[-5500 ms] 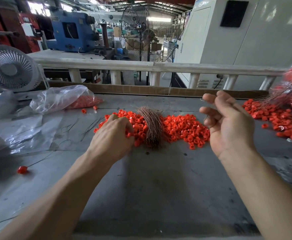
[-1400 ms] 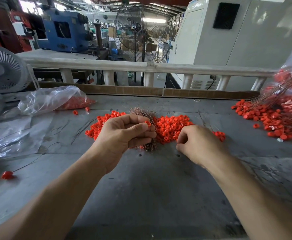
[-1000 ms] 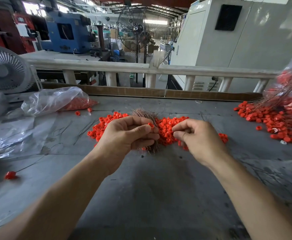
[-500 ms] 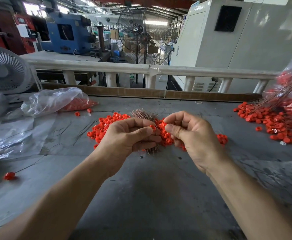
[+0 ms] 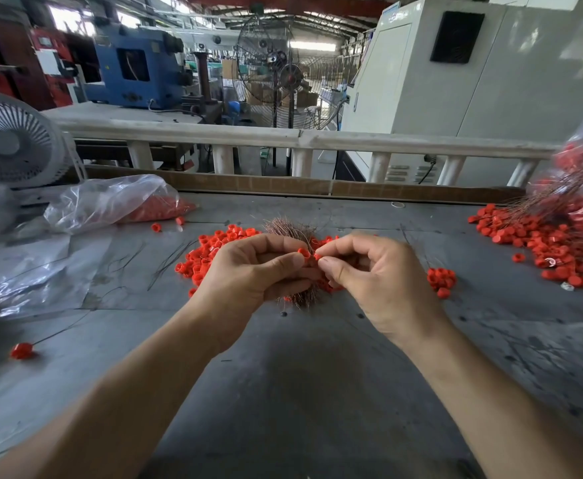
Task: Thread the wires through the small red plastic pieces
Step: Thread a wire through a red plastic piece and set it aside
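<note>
Left hand (image 5: 259, 271) pinching red plastic piece (image 5: 304, 252) above copper wire bundle (image 5: 291, 233); right hand (image 5: 373, 278) pinching something at its mouth, wire too fine to see; I'd hold piece steady, feed straight

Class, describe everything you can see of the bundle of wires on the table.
The wire bundle is a brush-like tuft of thin, coppery-brown strands. It lies on the grey table amid the red pieces, splayed ends pointing away. The left hand hides its middle; short ends show below the fingers. Whether the hand touches it cannot be told.
</note>
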`<action>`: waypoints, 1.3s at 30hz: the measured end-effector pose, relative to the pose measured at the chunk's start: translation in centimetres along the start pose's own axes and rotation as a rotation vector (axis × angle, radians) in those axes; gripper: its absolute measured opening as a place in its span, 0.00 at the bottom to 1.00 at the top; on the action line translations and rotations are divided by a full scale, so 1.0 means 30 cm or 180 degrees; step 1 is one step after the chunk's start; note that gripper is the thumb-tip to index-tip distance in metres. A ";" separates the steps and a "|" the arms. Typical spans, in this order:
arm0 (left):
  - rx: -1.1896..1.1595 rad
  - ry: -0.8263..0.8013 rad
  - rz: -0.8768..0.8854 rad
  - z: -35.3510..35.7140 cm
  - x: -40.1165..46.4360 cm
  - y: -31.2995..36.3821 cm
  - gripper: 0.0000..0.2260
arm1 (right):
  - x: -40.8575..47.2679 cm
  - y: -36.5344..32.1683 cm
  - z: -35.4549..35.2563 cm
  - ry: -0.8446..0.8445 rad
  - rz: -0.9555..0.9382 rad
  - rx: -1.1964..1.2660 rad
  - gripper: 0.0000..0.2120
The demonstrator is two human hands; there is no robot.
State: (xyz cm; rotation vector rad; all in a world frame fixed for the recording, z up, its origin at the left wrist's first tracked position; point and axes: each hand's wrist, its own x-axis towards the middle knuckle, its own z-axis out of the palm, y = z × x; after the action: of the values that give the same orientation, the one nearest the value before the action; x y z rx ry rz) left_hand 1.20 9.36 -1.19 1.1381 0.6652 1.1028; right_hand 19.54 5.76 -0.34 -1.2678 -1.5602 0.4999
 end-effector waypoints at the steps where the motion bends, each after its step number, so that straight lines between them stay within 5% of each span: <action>1: 0.0018 0.0007 0.0005 0.001 0.001 -0.001 0.13 | -0.001 -0.001 0.002 0.0066 -0.0039 -0.0030 0.05; 8: 0.0226 -0.0217 0.0056 0.002 -0.006 -0.003 0.06 | -0.007 -0.010 0.015 0.0203 -0.0428 -0.0153 0.05; 31: 0.0499 -0.0269 0.0261 0.004 -0.008 -0.006 0.12 | -0.004 0.009 0.003 0.0072 -0.0886 -0.0074 0.06; 39: -0.0157 -0.0221 -0.0219 0.001 -0.005 -0.009 0.11 | -0.012 -0.007 0.033 0.0185 -0.1335 -0.1100 0.10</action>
State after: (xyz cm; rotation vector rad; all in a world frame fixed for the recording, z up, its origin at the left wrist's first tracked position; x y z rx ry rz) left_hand 1.28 9.19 -1.46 1.0986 0.6152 1.0118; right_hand 18.53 5.62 -0.72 -1.1448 -1.8530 -0.0772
